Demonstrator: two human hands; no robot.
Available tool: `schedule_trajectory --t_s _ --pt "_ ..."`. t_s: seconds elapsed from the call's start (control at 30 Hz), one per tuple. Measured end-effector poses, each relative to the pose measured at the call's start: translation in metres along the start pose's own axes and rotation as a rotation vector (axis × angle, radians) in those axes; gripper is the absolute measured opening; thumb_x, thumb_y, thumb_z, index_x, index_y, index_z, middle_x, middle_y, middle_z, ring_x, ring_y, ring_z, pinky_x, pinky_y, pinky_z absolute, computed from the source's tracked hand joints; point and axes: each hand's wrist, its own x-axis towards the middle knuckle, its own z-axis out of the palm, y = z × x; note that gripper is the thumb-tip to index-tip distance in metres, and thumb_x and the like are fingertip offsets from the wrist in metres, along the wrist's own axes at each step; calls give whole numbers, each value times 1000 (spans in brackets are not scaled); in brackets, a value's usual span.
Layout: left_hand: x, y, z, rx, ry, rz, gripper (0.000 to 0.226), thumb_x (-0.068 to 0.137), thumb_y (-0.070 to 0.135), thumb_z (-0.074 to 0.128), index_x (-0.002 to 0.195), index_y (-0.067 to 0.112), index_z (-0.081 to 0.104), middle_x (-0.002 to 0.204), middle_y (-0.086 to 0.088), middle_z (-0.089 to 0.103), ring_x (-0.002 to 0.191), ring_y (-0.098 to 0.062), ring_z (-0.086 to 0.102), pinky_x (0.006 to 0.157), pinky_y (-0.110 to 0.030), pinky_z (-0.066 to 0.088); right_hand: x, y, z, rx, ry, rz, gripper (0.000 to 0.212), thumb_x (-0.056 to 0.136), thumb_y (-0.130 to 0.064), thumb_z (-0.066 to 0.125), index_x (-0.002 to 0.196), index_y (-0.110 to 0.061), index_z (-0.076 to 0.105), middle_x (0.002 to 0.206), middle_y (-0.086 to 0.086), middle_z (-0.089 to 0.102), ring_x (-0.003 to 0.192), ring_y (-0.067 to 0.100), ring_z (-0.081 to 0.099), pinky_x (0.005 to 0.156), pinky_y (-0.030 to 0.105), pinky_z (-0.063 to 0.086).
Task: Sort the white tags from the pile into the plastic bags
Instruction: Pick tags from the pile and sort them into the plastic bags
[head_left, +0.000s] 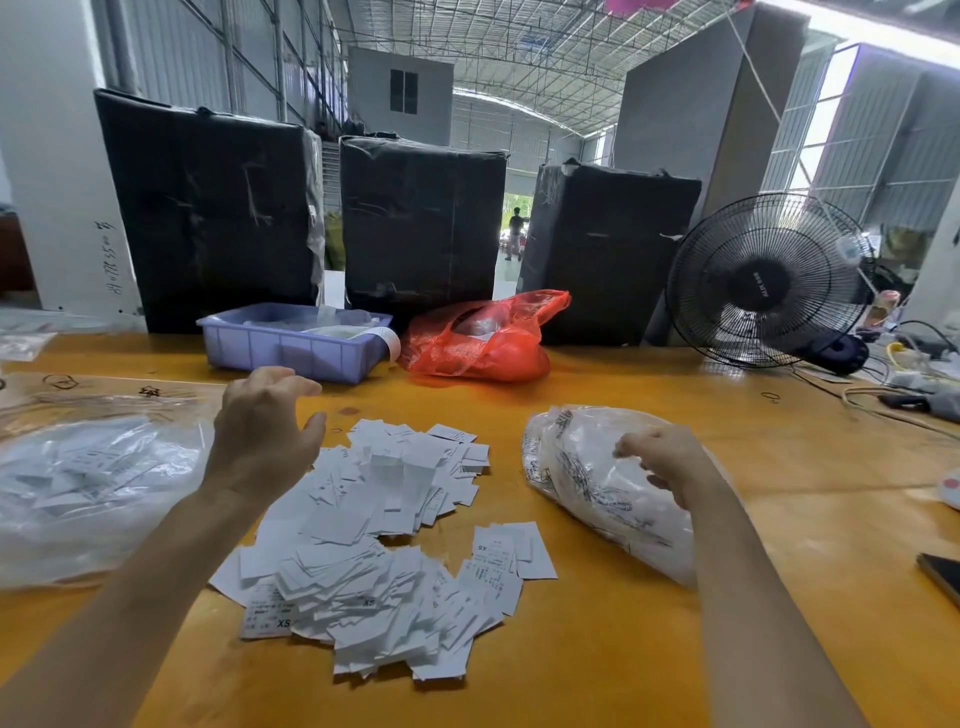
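White tags (384, 545) heaped on table (597, 649) — several printed "XS" — fan (763, 280) badge unreadable

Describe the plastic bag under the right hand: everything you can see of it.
The right-side plastic bag is clear, crinkled film with dark printed lettering, bulging with white contents that look like tags. It lies on its side on the orange table, right of the loose tag pile and apart from it. The right hand rests on its top, fingers curled into the film. Its opening isn't visible.

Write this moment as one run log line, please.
left hand: open over tags | right hand: grips right bag | left bag: untouched
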Motion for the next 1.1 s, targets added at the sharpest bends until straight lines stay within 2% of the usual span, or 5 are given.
schedule_trajectory --t_s 0.2,0.37,0.73,0.93,1.1 --pt "-2 3 3 -13 -10 32 31 79 4 73 108 -5 68 117 -25 62 111 -40 54 96 -47 39 0 -2 2 191 117 -71 17 76 5 69 64 -3 61 71 16 68 54 13 66 52 21 46" --pt "-4 4 6 -34 -19 56 28 78 3 73 105 -4 69 111 -25 64 106 -40 56 95 -47 40 1 7 3 -303 269 -99 27 83 -20 69 63 -2 65 66 11 67 65 28 63 55 29 46" --pt "-4 4 11 -17 -44 87 29 78 6 73 106 -1 69 112 -21 65 106 -37 56 94 -46 42 4 6 2 -721 255 46 36 86 5 45 54 -9 37 56 5 38 49 19 34 45 23 23" --pt "-5 4 11 -24 -38 108 28 76 5 75 103 -2 70 109 -21 66 103 -37 58 91 -45 43 3 6 8 -668 49 -70 54 80 -46 70 56 -15 33 55 0 35 51 17 31 49 27 21" --pt "-6 5 12 -23 -43 108 27 76 5 76 102 -1 70 109 -21 66 103 -37 58 91 -46 44 0 14 12 -637 27 -56 28 79 -24 75 62 -8 59 57 4 52 60 23 51 65 33 43"
